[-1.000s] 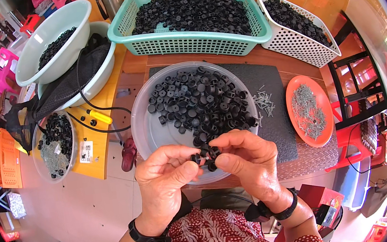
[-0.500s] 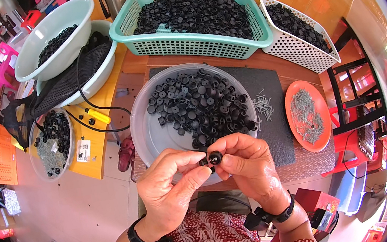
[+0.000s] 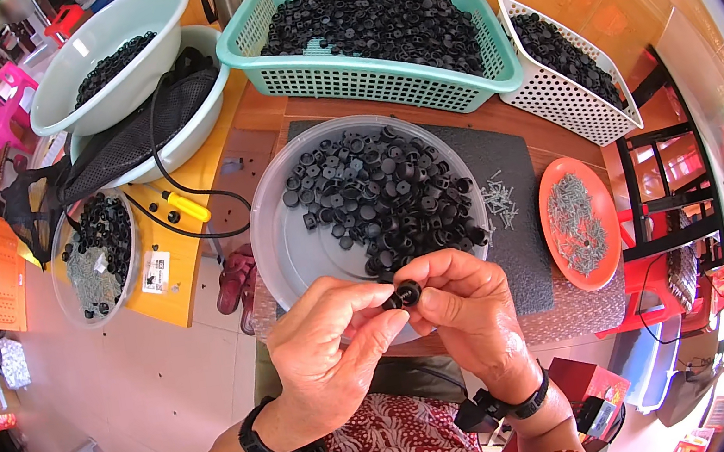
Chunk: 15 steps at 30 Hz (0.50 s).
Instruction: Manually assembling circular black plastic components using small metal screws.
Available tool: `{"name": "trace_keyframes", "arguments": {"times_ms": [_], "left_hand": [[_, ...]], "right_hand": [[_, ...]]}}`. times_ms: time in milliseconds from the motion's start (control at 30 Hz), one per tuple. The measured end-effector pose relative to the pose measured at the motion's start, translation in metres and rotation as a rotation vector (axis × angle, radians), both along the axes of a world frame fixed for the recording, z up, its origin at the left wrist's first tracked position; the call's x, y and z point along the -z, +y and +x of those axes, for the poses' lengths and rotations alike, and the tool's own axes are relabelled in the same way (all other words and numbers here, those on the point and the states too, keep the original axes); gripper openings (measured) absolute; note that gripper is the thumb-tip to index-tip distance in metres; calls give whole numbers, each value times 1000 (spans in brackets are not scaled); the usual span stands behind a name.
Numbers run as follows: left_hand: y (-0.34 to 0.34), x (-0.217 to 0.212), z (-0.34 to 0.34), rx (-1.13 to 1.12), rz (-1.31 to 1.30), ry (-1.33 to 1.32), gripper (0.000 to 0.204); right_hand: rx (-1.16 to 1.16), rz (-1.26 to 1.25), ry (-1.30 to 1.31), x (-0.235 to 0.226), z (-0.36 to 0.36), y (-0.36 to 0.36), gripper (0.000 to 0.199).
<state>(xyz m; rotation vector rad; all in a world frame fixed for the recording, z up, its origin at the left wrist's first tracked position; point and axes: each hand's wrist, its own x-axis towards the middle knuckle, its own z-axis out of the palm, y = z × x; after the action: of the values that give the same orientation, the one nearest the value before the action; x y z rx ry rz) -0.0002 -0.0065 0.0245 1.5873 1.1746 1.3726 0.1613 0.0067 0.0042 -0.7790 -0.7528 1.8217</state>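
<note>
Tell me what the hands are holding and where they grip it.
A small black round part, pinched at its sides between the fingertips of the left hand and the right hand.

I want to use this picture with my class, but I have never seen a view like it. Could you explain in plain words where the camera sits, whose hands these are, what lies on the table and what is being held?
There is no machine: a person works with bare hands. The camera is worn on the person's head and looks down, and its wide lens bends straight edges near the rim.

The left hand and right hand meet in the middle, pinching one small black round part between the fingertips.

Just beyond them sits a clear round bowl holding many similar black parts. Farther back stand a teal basket and a white basket, both full of black parts. To the right, an orange plate holds grey screws, with a few loose screws on the dark mat.
</note>
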Motion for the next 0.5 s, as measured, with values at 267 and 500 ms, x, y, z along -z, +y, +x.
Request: {"name": "trace_keyframes", "arguments": {"times_ms": [267,500], "left_hand": [[2,2,1,-8,60,55,19],[2,2,1,-36,90,106,21]], "right_hand": [[32,11,-25,2,-1,-1,23],[53,44,-93,3,-1,-3,24]]}}
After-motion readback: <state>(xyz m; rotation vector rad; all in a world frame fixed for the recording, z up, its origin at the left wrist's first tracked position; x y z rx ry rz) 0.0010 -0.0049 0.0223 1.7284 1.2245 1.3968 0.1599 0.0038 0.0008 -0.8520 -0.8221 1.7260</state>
